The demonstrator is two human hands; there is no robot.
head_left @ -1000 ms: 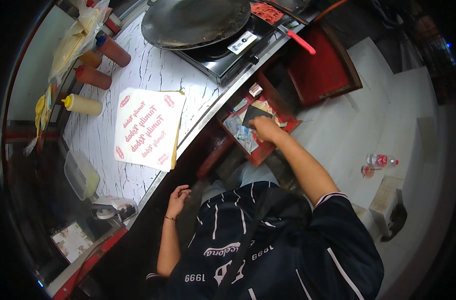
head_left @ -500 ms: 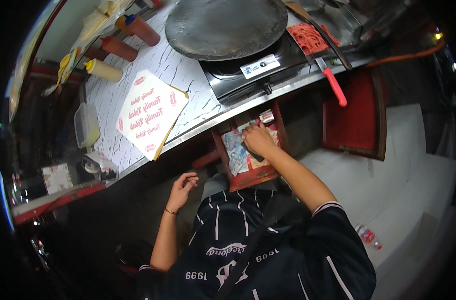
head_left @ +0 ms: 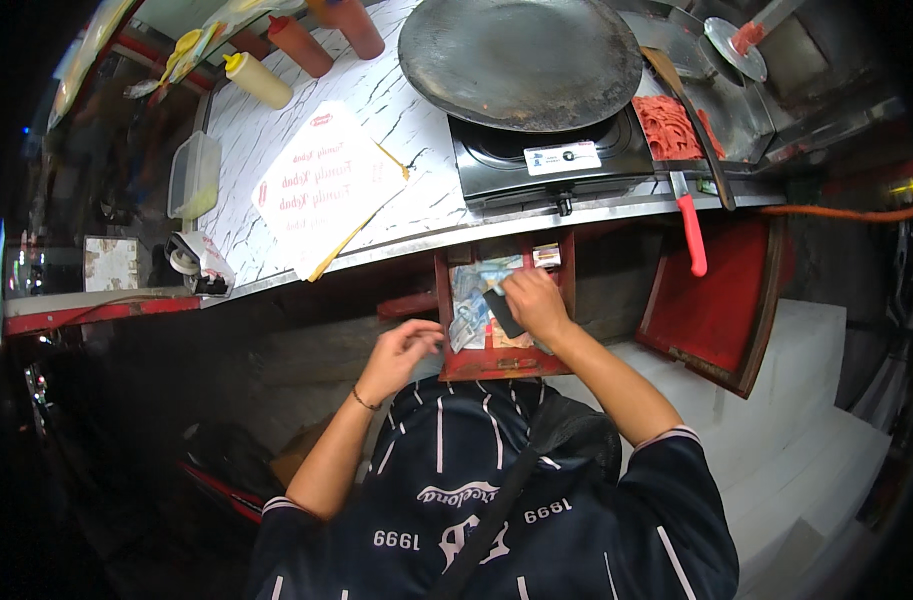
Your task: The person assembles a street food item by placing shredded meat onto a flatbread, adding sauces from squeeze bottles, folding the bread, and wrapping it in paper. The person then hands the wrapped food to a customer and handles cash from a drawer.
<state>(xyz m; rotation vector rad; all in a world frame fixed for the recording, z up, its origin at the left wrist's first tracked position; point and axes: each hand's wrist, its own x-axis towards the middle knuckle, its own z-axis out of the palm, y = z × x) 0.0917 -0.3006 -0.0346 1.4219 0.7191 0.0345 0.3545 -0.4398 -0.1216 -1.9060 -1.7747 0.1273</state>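
Observation:
A red wooden drawer (head_left: 506,368) is pulled out below the counter, with several banknotes (head_left: 464,308) lying loose in it. My right hand (head_left: 538,305) is inside it, fingers bent and drawn together over the notes; what they pinch is mostly hidden. Right beside those fingers is a dark flat object (head_left: 504,314), its kind unclear. A small pale box (head_left: 546,256) sits in the drawer's far right corner. Just left of the drawer, my left hand (head_left: 401,358) hovers empty, fingers loosely bent and apart.
Above the drawer stands a stove (head_left: 551,175) with a large round griddle (head_left: 521,65). A red-handled knife (head_left: 690,235) juts over the counter edge near sliced meat (head_left: 666,128). Wrapping papers (head_left: 326,190) and sauce bottles (head_left: 258,80) occupy the left. A red cabinet door (head_left: 711,300) hangs open.
My left hand has moved right, up to the drawer's side. My right hand has drawn back a little toward me, its fingers closing. The whole view has shifted and turned slightly.

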